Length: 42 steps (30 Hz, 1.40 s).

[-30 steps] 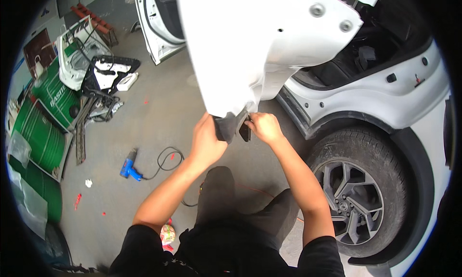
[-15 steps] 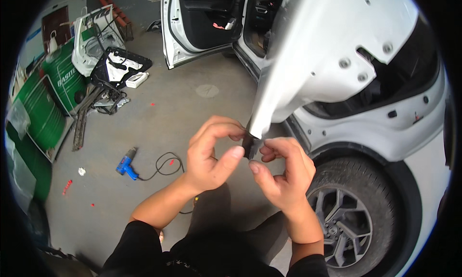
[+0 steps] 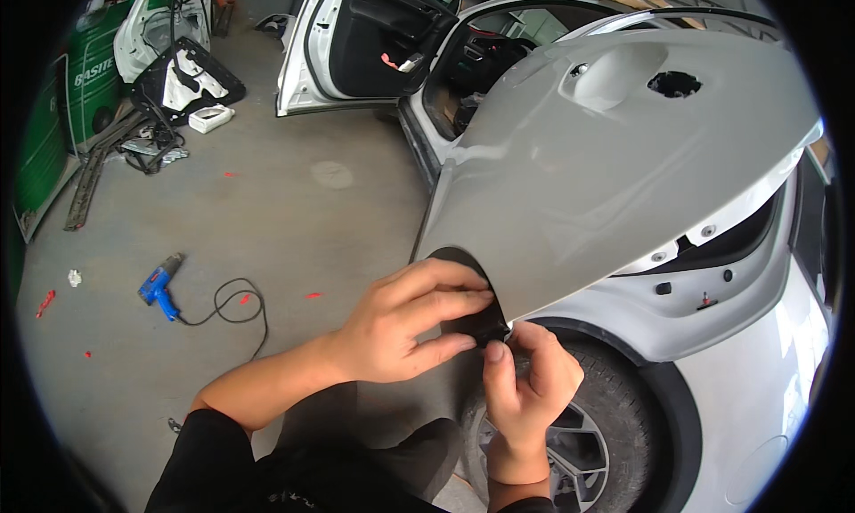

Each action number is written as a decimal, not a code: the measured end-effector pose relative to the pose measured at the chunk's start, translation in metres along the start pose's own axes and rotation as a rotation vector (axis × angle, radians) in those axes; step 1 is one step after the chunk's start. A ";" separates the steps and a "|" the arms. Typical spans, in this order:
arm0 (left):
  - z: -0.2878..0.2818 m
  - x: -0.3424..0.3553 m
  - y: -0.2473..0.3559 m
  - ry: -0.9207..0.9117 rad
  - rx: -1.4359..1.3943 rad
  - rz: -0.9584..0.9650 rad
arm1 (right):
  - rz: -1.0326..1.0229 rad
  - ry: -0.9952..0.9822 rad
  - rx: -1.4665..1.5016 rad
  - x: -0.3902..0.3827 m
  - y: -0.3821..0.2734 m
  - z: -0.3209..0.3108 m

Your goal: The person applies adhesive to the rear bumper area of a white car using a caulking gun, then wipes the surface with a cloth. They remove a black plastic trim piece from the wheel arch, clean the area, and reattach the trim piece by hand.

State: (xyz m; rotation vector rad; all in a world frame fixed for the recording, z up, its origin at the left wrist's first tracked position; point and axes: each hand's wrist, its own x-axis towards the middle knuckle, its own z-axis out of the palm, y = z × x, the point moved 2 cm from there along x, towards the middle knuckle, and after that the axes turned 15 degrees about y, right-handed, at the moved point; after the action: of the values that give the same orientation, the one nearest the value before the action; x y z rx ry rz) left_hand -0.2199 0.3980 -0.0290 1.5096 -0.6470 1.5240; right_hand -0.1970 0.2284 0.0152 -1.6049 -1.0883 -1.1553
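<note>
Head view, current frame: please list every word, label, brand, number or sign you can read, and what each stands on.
Green panel, far left: one line of pale capital lettering, readable, but I won't copy it out.
Black clothing, lower edge: small pale marks, too small to read.
Grey door panel and black piece at its corner: no readable text.
</note>
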 end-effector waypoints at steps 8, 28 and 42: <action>0.000 -0.002 0.002 0.084 -0.021 -0.025 | 0.093 -0.109 0.013 -0.002 0.005 -0.007; -0.001 0.006 -0.004 0.069 -0.289 -0.199 | 0.209 -0.164 0.090 -0.007 0.016 -0.006; -0.001 -0.008 -0.013 0.079 -0.274 -0.163 | 0.265 -0.162 0.182 -0.005 0.012 -0.001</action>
State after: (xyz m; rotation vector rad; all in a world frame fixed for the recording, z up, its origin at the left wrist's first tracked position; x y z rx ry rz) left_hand -0.2110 0.4035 -0.0401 1.2569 -0.6425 1.3062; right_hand -0.1870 0.2237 0.0089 -1.6611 -1.0146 -0.7421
